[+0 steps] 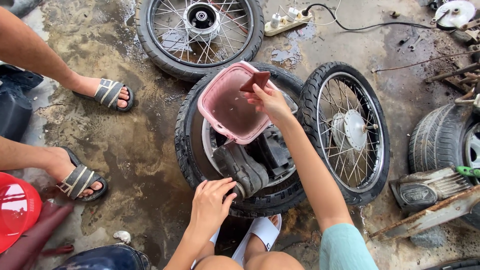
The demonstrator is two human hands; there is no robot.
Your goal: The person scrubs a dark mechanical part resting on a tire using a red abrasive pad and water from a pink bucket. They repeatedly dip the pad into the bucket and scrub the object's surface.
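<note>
Water-stained concrete lies under everything. My left hand [212,200] curls its fingers around the end of a grey inner tube [243,169], gripping it near the valve stem, where the tube bulges out of the black tyre [192,150] lying flat in front of my knees. My right hand [270,101] is raised above that tyre, fingers closed on a small dark brown, roughly square pad [256,80] and on the rim of a pink plastic basin [231,105], which is tilted toward me with a film of water in it.

No labels or signs are readable from here. A cream power strip [285,21] lies at the top on wet ground, with a black cable running off to the right. A red plastic bowl [17,207] is cut off at the left edge.

One spoked wheel [200,32] lies flat beyond the basin; a second spoked wheel [350,131] leans just beside my right forearm. A larger car tyre [440,140] sits at the right, partly out of frame. Another person's two feet in striped sandals [111,94] stand at the left; the rest of them is cut off. The basin hides the far part of the tyre's inside, so I cannot make out what lies beneath it.
</note>
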